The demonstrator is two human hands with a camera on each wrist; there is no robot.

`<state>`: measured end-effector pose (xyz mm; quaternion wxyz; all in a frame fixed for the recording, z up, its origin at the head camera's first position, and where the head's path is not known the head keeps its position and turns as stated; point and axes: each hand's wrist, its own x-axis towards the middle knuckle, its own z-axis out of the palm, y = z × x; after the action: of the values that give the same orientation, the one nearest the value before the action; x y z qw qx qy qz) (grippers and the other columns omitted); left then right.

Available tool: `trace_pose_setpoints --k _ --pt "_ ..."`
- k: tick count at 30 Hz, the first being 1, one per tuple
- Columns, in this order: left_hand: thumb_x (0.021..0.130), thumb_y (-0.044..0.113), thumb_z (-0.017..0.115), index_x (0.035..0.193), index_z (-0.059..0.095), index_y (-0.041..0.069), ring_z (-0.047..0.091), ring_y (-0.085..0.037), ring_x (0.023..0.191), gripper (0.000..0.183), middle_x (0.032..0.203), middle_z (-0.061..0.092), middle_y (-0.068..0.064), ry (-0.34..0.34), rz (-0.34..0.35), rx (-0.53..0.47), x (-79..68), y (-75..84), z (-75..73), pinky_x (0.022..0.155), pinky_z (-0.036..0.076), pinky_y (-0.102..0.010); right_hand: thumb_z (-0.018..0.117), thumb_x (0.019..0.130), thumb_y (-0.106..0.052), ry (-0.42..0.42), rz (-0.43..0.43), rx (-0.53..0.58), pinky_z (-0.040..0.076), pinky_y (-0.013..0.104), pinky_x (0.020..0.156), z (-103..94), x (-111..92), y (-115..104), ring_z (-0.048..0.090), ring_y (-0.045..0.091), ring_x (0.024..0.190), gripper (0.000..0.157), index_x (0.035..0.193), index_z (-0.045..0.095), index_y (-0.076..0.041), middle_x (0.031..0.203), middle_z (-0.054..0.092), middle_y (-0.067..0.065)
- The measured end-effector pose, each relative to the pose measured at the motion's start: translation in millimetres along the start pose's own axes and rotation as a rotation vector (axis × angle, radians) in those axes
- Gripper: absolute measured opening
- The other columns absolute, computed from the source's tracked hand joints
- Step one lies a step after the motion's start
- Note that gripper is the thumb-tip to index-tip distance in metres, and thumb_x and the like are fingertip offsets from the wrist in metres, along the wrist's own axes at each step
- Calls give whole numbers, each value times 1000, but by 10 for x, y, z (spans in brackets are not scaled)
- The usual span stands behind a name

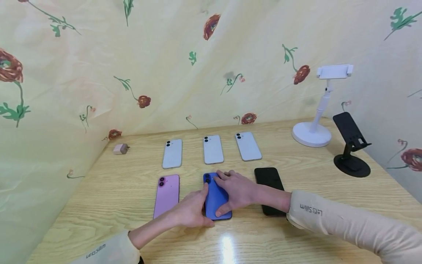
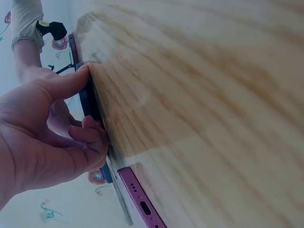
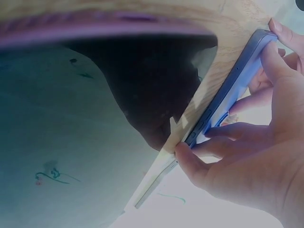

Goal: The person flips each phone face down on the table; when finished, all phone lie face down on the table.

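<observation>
A blue smartphone (image 1: 215,200) lies back up on the wooden table, with both hands on it. My left hand (image 1: 191,212) holds its left side, thumb by the lower corner and a fingertip near the cameras; in the left wrist view the other fingers (image 2: 90,147) are curled. Over its right side, my right hand (image 1: 239,189) holds it with fingers at the upper end and the thumb low on the back. Left of it lies a pink-purple smartphone (image 1: 167,194), partly behind my left forearm. A black smartphone (image 1: 267,176), screen up, is partly covered by my right forearm.
Three white smartphones (image 1: 173,154) lie in a row farther back. A small charger plug (image 1: 121,149) sits at the back left. At the right stand a white phone stand (image 1: 311,134) and a black phone stand (image 1: 351,165). Flowered cloth (image 1: 181,73) hangs behind.
</observation>
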<state>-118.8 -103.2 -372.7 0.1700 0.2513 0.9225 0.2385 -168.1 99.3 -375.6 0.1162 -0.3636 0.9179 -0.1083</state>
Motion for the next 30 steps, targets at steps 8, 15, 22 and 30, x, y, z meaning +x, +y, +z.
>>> trace_pose_setpoints --k 8,15,22,30 --pt "77 29 89 151 17 -16 47 -37 130 113 146 43 -29 -12 -36 16 11 11 1 105 40 -47 75 76 -68 1 4 -23 34 55 107 6 9 -10 37 48 134 108 150 41 3 156 32 26" --pt "76 31 90 151 20 -16 51 -36 127 113 144 47 -29 -23 -47 35 22 10 -11 103 42 -45 74 78 -66 14 -14 10 34 57 107 -4 -16 28 34 49 136 107 150 40 4 156 30 28" --pt "75 49 86 145 42 -9 64 -21 86 101 108 67 -17 88 -45 147 4 102 -73 72 53 -34 76 90 -39 64 -120 136 41 54 102 -364 -324 359 54 43 122 75 139 51 12 145 44 32" --pt "86 39 79 137 53 -3 64 -10 78 72 84 66 1 161 157 136 248 457 112 69 52 -25 82 83 -39 36 -57 141 38 61 100 -599 -975 972 44 50 129 85 143 47 9 144 44 34"
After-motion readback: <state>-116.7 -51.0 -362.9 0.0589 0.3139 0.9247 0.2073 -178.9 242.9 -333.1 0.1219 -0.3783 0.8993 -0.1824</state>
